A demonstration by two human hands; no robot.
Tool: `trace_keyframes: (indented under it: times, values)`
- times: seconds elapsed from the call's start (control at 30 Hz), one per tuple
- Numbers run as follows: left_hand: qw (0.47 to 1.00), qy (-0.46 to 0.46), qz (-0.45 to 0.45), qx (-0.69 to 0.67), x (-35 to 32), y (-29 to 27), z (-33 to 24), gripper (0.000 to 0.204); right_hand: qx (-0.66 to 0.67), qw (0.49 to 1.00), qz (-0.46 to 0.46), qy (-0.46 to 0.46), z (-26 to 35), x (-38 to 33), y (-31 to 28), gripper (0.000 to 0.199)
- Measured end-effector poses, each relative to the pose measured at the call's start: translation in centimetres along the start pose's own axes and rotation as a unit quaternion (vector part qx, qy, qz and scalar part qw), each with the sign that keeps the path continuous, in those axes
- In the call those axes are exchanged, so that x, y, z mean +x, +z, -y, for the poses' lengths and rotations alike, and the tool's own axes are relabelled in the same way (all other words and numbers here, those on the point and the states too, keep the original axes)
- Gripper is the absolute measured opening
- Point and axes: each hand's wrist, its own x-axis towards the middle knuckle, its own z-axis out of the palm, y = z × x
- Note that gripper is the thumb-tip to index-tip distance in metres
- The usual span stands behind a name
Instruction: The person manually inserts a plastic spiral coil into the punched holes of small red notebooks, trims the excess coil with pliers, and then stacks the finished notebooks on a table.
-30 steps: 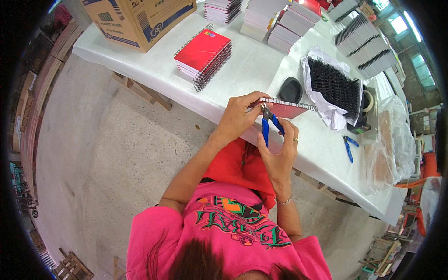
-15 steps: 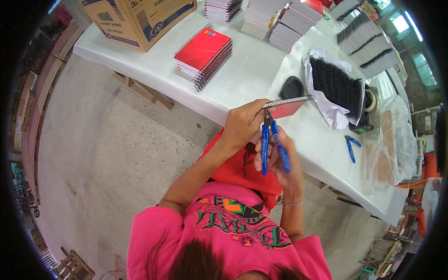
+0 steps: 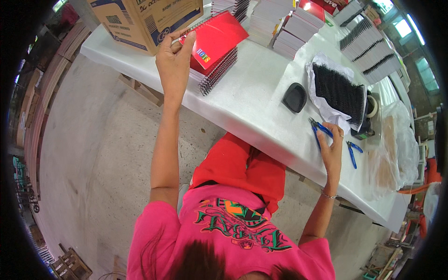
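Between the thumb and fingers of my left hand (image 3: 172, 63) is the spiral edge of a red-covered notebook (image 3: 224, 35), tilted above a small stack of spiral notebooks (image 3: 215, 73) on the table's left part. At the right, my right hand (image 3: 332, 149) has its thumb and fingers around a handle of blue-handled wire cutters (image 3: 315, 134), low at the tabletop. Their jaws point away from me, and the handles are spread. A second pair of blue-handled cutters (image 3: 352, 155) lies just right of that hand.
On the white table (image 3: 261, 107) lie a black tray-like dish (image 3: 294, 98) and black spiral coils (image 3: 338, 91) on white paper. A cardboard box (image 3: 144, 23) stands at the far left, with book stacks (image 3: 296, 35) behind. Clear plastic wrap (image 3: 396, 149) covers the right end.
My left hand has carried the notebook forward and left, from in front of me to over the stack. My right hand has moved right with the cutters, away from the notebook, down to the table.
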Motion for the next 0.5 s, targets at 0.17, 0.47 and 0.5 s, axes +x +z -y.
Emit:
trace_keyframes:
  times: [0.17, 0.47, 0.5]
  values:
    - [0.992, 0.009, -0.041, 0.119, 0.1, -0.8, 4.0, 0.029, 0.021, 0.999, -0.028, 0.019, 1.2, 1.2, -1.5, 0.022]
    - [0.992, -0.088, -0.060, 0.067, -1.0, -1.5, 7.7, 0.036, 0.034, 0.997, -0.067, -0.007, 3.0, 3.4, -1.8, 0.017]
    - [0.992, -0.098, -0.058, 0.054, -1.1, -1.5, 7.7, 0.036, 0.031, 0.997, -0.070, -0.004, 3.2, 3.5, -1.7, 0.017]
